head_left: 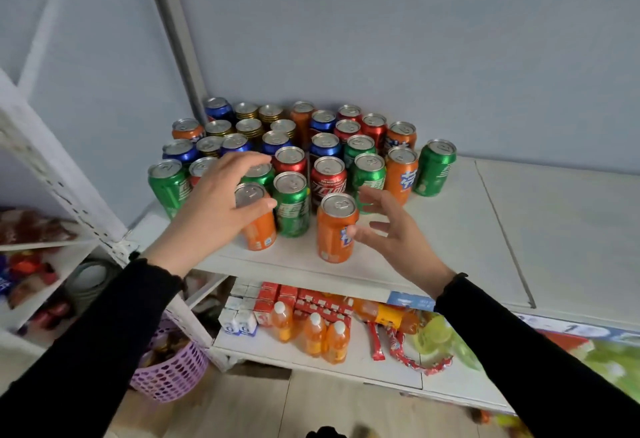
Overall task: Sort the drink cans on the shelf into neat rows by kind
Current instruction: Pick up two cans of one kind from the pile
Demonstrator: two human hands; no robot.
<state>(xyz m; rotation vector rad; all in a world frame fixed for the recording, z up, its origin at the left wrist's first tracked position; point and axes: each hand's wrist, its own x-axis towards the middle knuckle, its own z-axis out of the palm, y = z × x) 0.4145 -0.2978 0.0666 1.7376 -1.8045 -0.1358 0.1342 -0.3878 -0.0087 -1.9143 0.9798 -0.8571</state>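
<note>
Left grip (221,195) around orange can (258,226); right grip (391,229) spread, empty.

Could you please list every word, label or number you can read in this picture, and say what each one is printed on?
"FIFA WORLD CUP", small and only just legible: on the red can in the second row from the front.
Large white characters on the front orange can, on the green cans and on the orange can further right: not readable with certainty.
Print on the cartons and the shelf-edge label below: too small and blurred.
</note>
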